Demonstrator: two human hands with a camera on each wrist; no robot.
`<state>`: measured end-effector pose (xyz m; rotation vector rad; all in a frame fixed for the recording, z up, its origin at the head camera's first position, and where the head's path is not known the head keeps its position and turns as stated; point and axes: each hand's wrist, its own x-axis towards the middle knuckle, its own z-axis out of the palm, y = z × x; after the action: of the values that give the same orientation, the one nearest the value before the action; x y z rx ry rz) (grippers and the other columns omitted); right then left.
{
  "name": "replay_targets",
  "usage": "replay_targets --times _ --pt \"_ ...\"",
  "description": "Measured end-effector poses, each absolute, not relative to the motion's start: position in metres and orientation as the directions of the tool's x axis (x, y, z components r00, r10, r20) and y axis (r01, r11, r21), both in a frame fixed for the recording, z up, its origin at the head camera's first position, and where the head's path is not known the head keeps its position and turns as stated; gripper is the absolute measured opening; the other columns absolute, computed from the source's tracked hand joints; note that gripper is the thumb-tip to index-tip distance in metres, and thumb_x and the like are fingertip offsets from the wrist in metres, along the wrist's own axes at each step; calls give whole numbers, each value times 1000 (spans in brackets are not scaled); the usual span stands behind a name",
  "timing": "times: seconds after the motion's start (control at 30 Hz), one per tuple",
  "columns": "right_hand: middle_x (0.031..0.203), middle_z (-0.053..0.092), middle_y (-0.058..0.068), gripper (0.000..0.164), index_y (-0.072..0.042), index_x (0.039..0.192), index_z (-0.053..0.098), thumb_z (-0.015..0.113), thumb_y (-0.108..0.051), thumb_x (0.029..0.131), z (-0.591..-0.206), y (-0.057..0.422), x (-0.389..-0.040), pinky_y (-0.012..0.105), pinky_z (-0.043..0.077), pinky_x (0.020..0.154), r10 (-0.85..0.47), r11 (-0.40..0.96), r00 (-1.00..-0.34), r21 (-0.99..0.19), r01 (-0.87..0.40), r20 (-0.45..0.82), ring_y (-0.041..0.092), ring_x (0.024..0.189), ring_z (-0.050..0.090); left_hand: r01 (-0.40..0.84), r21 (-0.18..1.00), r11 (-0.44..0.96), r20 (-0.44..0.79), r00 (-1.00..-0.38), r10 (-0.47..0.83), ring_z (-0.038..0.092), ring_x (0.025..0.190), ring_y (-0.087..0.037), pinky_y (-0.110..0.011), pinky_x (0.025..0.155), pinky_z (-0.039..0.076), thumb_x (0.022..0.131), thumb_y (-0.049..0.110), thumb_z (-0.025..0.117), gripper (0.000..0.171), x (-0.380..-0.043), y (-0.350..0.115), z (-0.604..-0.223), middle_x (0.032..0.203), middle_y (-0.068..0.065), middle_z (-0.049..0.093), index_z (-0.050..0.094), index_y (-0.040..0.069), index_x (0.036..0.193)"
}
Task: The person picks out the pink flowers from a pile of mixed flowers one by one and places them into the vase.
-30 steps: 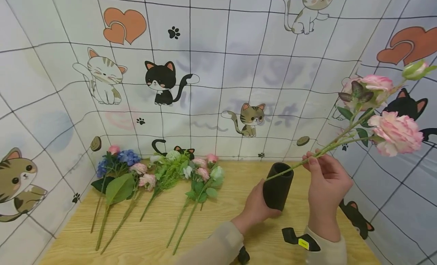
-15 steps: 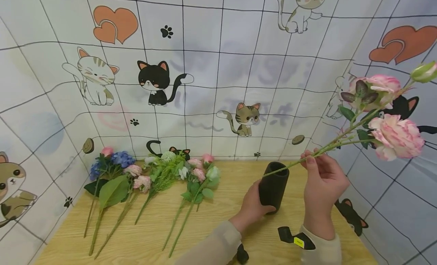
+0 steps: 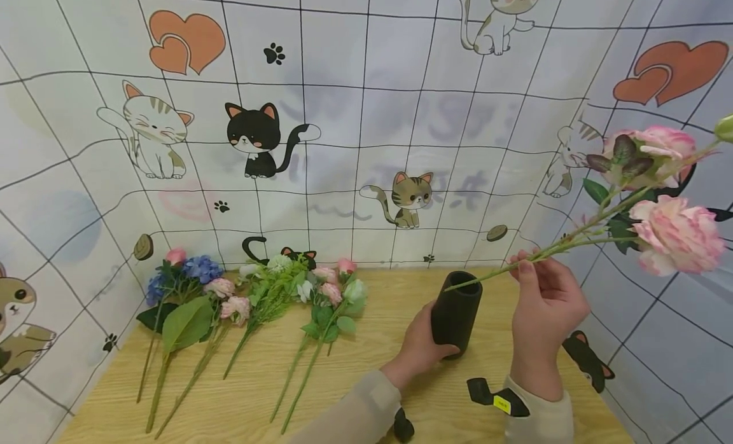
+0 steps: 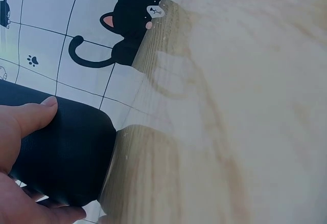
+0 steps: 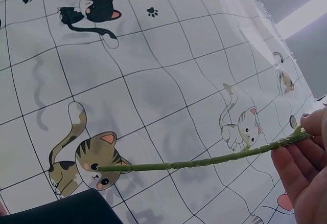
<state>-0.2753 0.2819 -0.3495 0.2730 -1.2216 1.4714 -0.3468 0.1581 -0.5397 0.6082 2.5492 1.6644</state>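
Observation:
My left hand (image 3: 420, 342) grips a black cylindrical vase (image 3: 456, 320) around its side, just at the wooden table's surface. In the left wrist view, the vase (image 4: 61, 147) has the thumb on one side and fingers on the other. My right hand (image 3: 546, 310) pinches the green stem of a pink artificial peony spray (image 3: 676, 234), whose blooms spread to the right. The stem slants down leftward, and its cut end overlaps the vase mouth in the head view. In the right wrist view, the bare stem (image 5: 204, 161) ends above the vase, apart from it.
Several artificial flowers lie on the left of the wooden table (image 3: 378, 329): blue hydrangea (image 3: 203, 269), pink blooms (image 3: 236, 309), green foliage (image 3: 275, 294) and a pale green rose (image 3: 355, 291). A cat-print cloth (image 3: 338, 113) closes off the back and sides.
The head view has shifted slightly, sliding the background leftward. The peony spray has moved a little to the right against it, and its stem end sits nearer the vase rim. Both grips stay the same.

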Motion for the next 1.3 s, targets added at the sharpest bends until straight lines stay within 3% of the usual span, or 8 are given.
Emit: replay_targets --times 0.5,0.67,0.8,1.13,1.3 --pt "91 82 2 16 18 106 73 76 10 92 -348 283 -277 18 62 82 633 341 -247 -551 -762 734 9 85 78 295 891 344 170 -922 348 56 140 -22 -46 118 46 82 25 95 97 -347 157 -540 155 -2 55 39 19 161" --pt "91 81 0 19 23 104 71 76 10 92 -349 283 -278 18 61 81 626 367 -240 -552 -749 742 9 84 78 298 891 343 174 -921 349 56 140 -22 -46 118 47 82 26 95 97 -348 157 -540 155 -2 55 39 19 161" --pt "92 81 -2 20 24 105 70 76 10 92 -350 283 -280 17 61 81 619 377 -260 -570 -730 741 8 84 77 306 887 346 183 -921 345 56 140 -23 -46 118 47 81 26 96 98 -349 157 -542 155 -2 55 39 19 161" --pt "96 76 -17 18 10 109 78 78 -1 95 -356 285 -282 11 57 80 597 502 -342 -670 -546 726 -4 83 73 316 884 344 193 -917 348 57 139 -23 -46 118 47 81 25 96 97 -349 157 -541 154 -3 56 40 18 160" --pt "97 80 -12 18 4 109 81 80 -8 95 -357 287 -281 8 55 81 564 554 -381 -678 -484 733 -8 85 72 321 880 349 197 -917 348 57 139 -23 -46 118 47 81 26 96 98 -349 158 -542 155 -3 56 40 18 160"
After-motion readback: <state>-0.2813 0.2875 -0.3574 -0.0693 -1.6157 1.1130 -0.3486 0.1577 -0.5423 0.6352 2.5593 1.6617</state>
